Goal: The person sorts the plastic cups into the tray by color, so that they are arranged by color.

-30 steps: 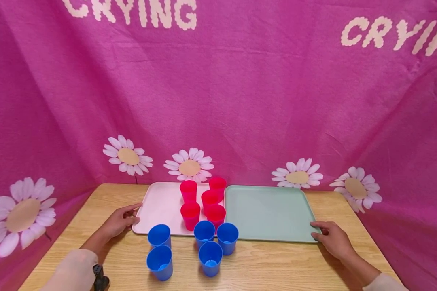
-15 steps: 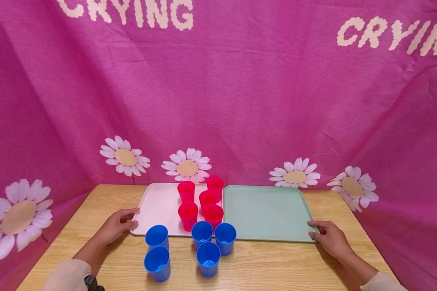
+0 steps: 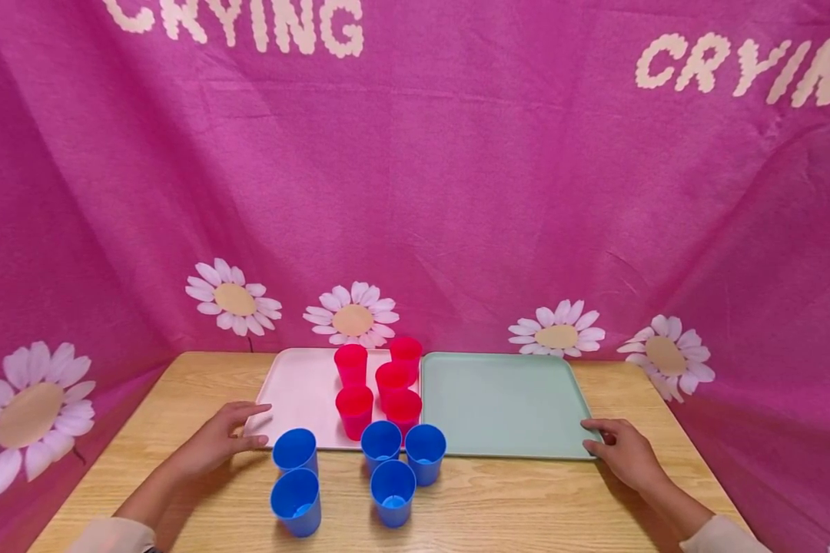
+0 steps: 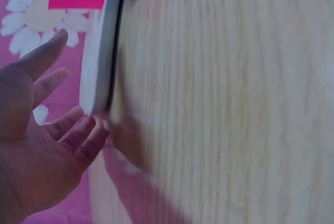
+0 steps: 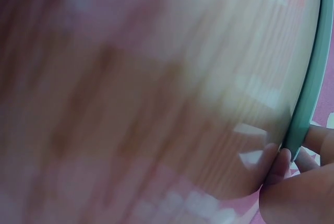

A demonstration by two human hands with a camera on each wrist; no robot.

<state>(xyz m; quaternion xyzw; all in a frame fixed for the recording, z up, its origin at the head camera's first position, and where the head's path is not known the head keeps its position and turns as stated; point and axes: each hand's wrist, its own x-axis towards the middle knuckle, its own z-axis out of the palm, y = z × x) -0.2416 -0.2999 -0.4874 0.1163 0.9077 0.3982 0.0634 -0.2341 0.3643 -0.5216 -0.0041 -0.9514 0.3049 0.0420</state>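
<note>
the pink tray (image 3: 297, 407) lies left of the green tray (image 3: 505, 407), red cups (image 3: 354, 418) standing on it. at its near-left corner the left hand (image 3: 214, 441) spreads thumb and fingers wider than a second ago; the right hand (image 3: 625, 453) pinches the green tray's right edge. pale letters (image 3: 304, 27) on the magenta cloth (image 3: 456, 192) read "crying".

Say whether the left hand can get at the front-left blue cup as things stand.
Probably yes: the left hand looks open, and only tabletop shows between it and the front-left blue cup.
</note>
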